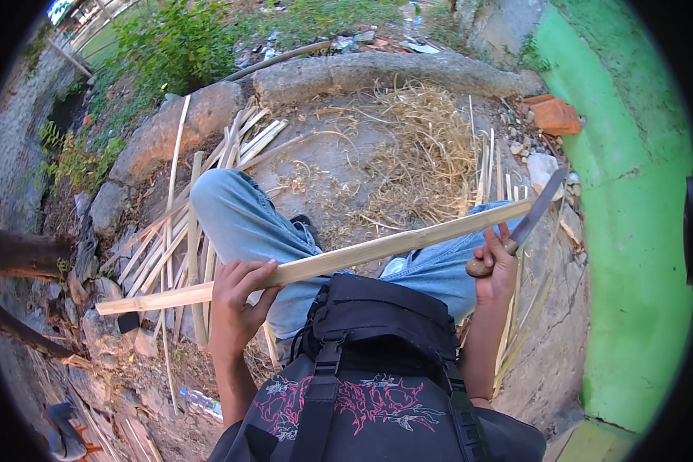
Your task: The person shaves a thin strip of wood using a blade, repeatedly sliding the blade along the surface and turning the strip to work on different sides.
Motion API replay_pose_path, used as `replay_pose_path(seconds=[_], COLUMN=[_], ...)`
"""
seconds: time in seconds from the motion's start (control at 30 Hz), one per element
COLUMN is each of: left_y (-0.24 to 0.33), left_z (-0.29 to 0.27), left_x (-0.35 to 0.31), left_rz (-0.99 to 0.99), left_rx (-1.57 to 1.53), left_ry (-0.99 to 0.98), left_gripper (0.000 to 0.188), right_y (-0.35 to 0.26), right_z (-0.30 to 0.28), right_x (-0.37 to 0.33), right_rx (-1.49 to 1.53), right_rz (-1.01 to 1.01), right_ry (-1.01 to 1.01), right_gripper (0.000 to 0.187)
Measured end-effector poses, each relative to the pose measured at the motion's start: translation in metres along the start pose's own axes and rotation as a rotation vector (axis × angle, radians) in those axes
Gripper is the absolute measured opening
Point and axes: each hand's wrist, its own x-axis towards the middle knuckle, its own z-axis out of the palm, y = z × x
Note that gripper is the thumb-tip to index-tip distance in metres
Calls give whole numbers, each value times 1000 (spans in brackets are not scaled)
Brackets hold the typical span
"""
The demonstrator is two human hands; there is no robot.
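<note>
Littering bare ground (327,158): bamboo strips (208,177); straw (423,154)

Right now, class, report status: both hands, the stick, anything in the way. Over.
Left hand grips the bamboo strip. Right hand holds a knife at the strip's far end. Strip lies across the knees; nothing blocking.

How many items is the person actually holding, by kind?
Bamboo slat, in the left hand: 1
Knife, in the right hand: 1
Total: 2
</note>
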Motion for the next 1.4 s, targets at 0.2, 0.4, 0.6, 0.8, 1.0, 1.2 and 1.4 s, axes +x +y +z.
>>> replay_pose_path(seconds=[0.2,0.4,0.6,0.8,1.0,1.2,1.4], left_y=[-1,5,26,36,21,-15,14], left_z=[-3,-6,12,35,51,108,89], left_x=[9,41,58,63,62,56,71], left_rz=[-32,169,361,419,297,-299,-289], left_rx=[122,262,283,198,13,-1301,-1858], left_ry=[42,-33,-104,-64,426,368,151], left_gripper=[41,36,36,44,63,71,60], right_y=[-8,-20,-40,-43,-41,-37,-40], right_z=[-16,-10,50,51,41,28,13], right_x=[4,4,-25,-28,-36,-38,-36], right_rx=[-41,-260,-688,-1248,-1187,-1083,-996], right_rz=[-62,-230,-201,-39,79,142,284], right_ry=[43,-101,-381,-839,-894,-875,-835], right_gripper=[62,50,55,63,67,65,64])
